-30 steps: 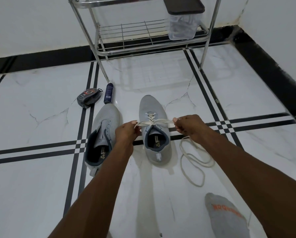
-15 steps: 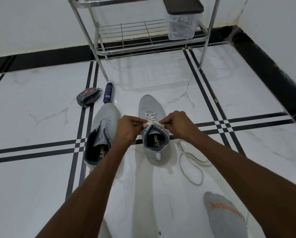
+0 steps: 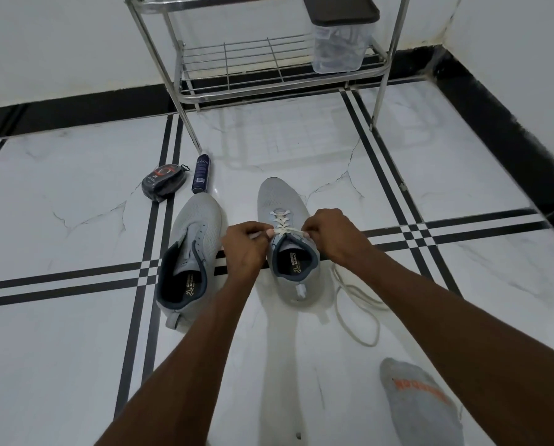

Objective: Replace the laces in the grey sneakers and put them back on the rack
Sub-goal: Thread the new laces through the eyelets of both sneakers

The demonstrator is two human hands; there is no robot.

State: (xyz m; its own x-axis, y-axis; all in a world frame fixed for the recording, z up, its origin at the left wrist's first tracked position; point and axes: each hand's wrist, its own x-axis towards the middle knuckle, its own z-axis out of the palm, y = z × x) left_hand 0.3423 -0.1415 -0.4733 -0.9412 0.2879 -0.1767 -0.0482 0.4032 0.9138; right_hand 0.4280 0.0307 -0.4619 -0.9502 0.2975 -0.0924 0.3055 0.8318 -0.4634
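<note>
- The right-hand sneaker [image 3: 286,252] stands upright on the floor [image 3: 76,365], toe toward the rack [image 3: 269,88] and heel toward the person. Its long axis runs straight away from the person.
- A white lace [image 3: 282,225] is crossed through its lower eyelets. The top run of the lace lies across the tongue, at right angles to the shoe's long axis.
- The left hand [image 3: 245,244] sits on the inner side of this shoe, fingers curled, pinching one end of that top run between thumb and fingertip.
- The right hand [image 3: 332,231] sits on the outer side, also curled, pinching the other end. How much lace is inside either fist cannot be told.
- Both hands are level with the top eyelets and about equally near. Neither is better placed, and the shoe lies between them.
- Judgement: the next move is to draw or thread the lace ends, so any pull runs sideways, across the shoe, with each hand working its own side.
- Slack lace [image 3: 356,304] trails in loops on the floor just beside the shoe's outer side, below the right wrist.
- The other sneaker [image 3: 190,255] lies to the left, tilted, with no lace showing in it.
- Judgement: lacing is unfinished on the first shoe and not begun on the second. Neither shoe is on the rack.
</note>
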